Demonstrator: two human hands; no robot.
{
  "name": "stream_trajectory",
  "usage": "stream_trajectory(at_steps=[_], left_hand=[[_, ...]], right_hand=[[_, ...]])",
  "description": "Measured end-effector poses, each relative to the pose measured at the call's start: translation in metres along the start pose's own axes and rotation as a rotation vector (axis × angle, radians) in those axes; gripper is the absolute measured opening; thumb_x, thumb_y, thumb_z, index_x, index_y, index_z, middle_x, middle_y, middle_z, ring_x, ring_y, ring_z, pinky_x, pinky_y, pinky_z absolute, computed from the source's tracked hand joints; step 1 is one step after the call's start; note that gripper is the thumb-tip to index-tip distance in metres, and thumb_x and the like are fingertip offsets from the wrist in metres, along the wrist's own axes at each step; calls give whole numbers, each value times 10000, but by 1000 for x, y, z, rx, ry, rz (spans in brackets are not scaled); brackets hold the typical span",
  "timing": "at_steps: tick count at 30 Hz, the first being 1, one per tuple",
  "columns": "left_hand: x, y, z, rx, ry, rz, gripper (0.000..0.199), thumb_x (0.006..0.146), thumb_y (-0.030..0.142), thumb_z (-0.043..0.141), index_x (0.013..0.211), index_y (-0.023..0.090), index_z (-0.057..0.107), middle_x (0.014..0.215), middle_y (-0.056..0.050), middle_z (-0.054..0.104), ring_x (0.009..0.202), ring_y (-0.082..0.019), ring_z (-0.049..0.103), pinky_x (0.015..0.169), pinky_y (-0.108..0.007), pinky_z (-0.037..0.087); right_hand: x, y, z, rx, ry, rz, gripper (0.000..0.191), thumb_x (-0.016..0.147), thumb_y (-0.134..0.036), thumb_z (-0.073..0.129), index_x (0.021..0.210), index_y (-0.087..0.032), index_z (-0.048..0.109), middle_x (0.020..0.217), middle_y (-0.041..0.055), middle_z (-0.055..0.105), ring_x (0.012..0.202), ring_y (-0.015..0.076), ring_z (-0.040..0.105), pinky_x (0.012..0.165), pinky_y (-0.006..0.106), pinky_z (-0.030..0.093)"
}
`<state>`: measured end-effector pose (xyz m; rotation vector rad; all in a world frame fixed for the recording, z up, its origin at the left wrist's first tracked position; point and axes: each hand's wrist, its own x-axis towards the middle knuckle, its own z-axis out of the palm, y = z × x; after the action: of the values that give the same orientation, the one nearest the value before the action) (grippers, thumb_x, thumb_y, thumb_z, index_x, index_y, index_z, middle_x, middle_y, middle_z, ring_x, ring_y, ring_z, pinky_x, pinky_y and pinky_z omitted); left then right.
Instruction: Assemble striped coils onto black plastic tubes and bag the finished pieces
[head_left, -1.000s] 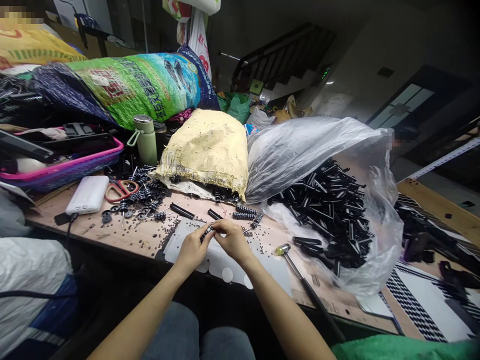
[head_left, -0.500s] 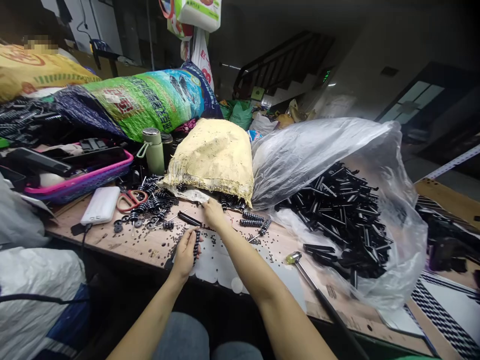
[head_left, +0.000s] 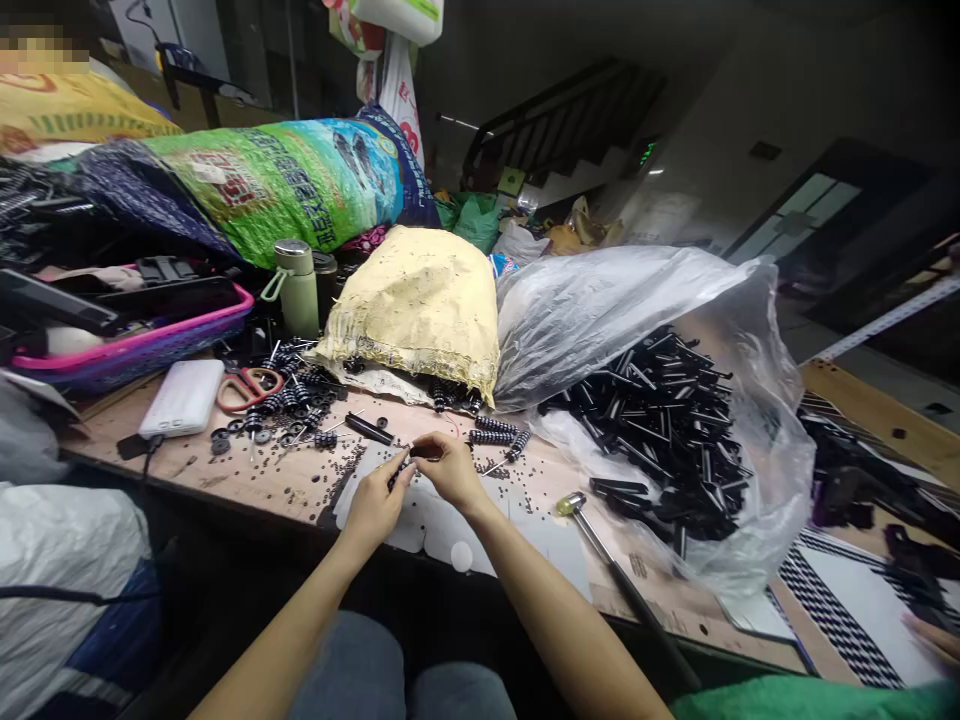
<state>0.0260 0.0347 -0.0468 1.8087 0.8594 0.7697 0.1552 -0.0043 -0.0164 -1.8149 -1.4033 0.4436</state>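
My left hand (head_left: 379,500) is closed on a dark ribbed rod, mostly hidden by the fingers, above the grey sheet (head_left: 517,530) at the table's front. Beside it, the fingertips of my right hand (head_left: 448,468) are pinched together at the rod's upper end; whatever small piece they hold cannot be made out. Just behind the hands lies a black bar (head_left: 368,429). Several black ribbed rods (head_left: 491,437) rest to the right, below the yellow sack (head_left: 424,300). More ribbed parts (head_left: 300,390) and small rings are scattered to the left.
A hammer (head_left: 600,545) lies at the right, before a clear plastic bag (head_left: 772,400) of black parts. On the left are red-handled scissors (head_left: 250,388), a white power bank (head_left: 182,398), a green bottle (head_left: 297,290) and a pink-rimmed basket (head_left: 142,345). Another person's hand (head_left: 934,635) shows at the right edge.
My right hand has drawn back from the yellow sack's opening to meet my left hand. The ribbed rod is now more covered by fingers. Another person's hand has appeared at the right edge.
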Motion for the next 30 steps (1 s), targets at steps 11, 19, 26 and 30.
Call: stream_trajectory(at_steps=[11, 19, 26, 30], left_hand=[[-10, 26, 52, 8, -154, 154, 375, 827, 350, 396, 1136, 182, 527, 1075, -86, 601, 1038, -215, 532, 895, -358, 417], [-26, 30, 87, -158, -177, 108, 328, 822, 379, 417, 1082, 200, 505, 936, -70, 605, 854, -189, 583, 717, -299, 468], [-21, 44, 75, -383, -162, -149, 393, 730, 449, 537, 1011, 178, 505, 659, 5, 550, 448, -82, 469, 414, -191, 366], [-17, 67, 84, -583, -326, -398, 384, 655, 490, 600, 775, 130, 544, 601, 8, 531, 354, -37, 359, 307, -164, 244]], right_hand=[[-72, 5, -50, -82, 97, -234, 361, 722, -65, 429, 993, -228, 604, 1040, 20, 634, 979, 150, 583, 868, 301, 464], [-96, 73, -163, -696, 461, 571, 418, 810, -292, 457, 1198, -139, 466, 1259, 152, 451, 1173, 260, 402, 928, 423, 357], [-101, 134, -242, -758, 591, 546, 196, 758, -102, 453, 811, -79, 640, 824, 176, 627, 862, 265, 581, 751, 394, 428], [-97, 120, -206, -784, 638, 218, 262, 841, -149, 374, 951, -125, 611, 962, 139, 616, 917, 216, 560, 788, 371, 429]])
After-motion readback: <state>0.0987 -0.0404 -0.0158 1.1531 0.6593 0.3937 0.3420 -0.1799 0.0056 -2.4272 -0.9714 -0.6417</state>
